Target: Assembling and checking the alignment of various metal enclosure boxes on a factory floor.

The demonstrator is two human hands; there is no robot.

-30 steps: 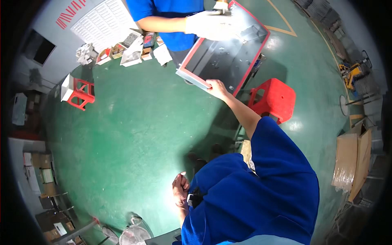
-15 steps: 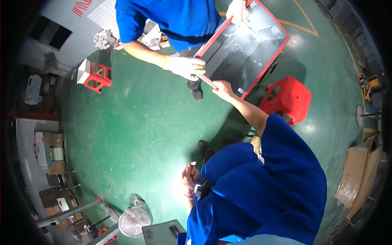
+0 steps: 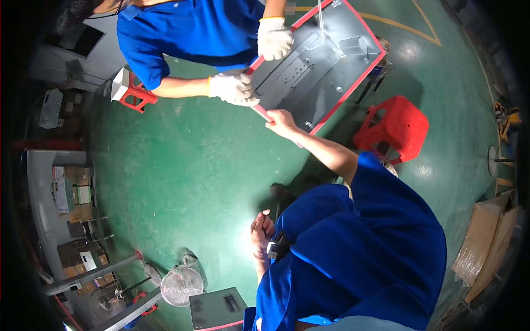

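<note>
A large grey metal cabinet body (image 3: 309, 69) with a red rim lies open side up at the top of the view. My right hand (image 3: 282, 123) is closed around its red edge at the near left corner. Opposite me, a co-worker in blue has one white-gloved hand (image 3: 234, 88) on the same edge, just left of mine. The other gloved hand (image 3: 274, 39) rests on the cabinet's left rim. My left hand (image 3: 260, 231) hangs low by my body with curled fingers; whatever it may hold is hidden.
A red plastic stool (image 3: 395, 127) stands right of the cabinet, with another red stool (image 3: 137, 94) at far left. Near the bottom are a floor fan (image 3: 182, 286) and a grey panel (image 3: 215, 309). Cardboard (image 3: 486, 243) leans at the right on the green floor.
The cabinet and my right hand have shifted slightly left. The co-worker leans further in, and their far gloved hand has come down along the rim. My left hand is nearly still.
</note>
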